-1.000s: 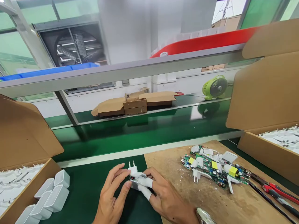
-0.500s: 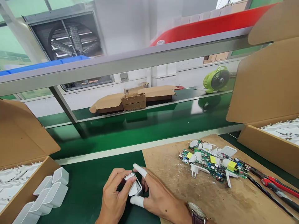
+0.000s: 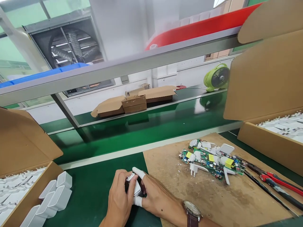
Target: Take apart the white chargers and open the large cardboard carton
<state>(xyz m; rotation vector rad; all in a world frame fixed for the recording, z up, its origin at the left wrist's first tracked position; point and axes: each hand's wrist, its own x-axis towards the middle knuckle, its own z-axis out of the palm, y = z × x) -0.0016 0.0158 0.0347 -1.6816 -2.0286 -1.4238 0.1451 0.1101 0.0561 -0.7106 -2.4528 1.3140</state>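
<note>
Both hands work on a small white plastic charger housing (image 3: 137, 190) above the green mat near the lower centre. My left hand (image 3: 120, 195) is closed on its left side, with the thumb pressed along the top and the fingers curled behind. My right hand (image 3: 152, 193), wearing white finger cots on thumb and index finger, grips the housing from the right. A white piece shows at the upper end between the fingers. Most of the housing is covered by the hands, so how its parts sit inside cannot be seen.
White housings (image 3: 58, 197) stand left, beside a carton (image 3: 53, 170) of white parts. On the brown board (image 3: 175, 195) lie green circuit boards (image 3: 208, 159) with plug covers. Red-handled pliers (image 3: 267, 178) lie at right, near another carton (image 3: 267, 142). Behind runs a green belt (image 3: 142, 129).
My hands have drawn closer together around the housing, and my left thumb now covers more of it. The whole view has shifted slightly.
</note>
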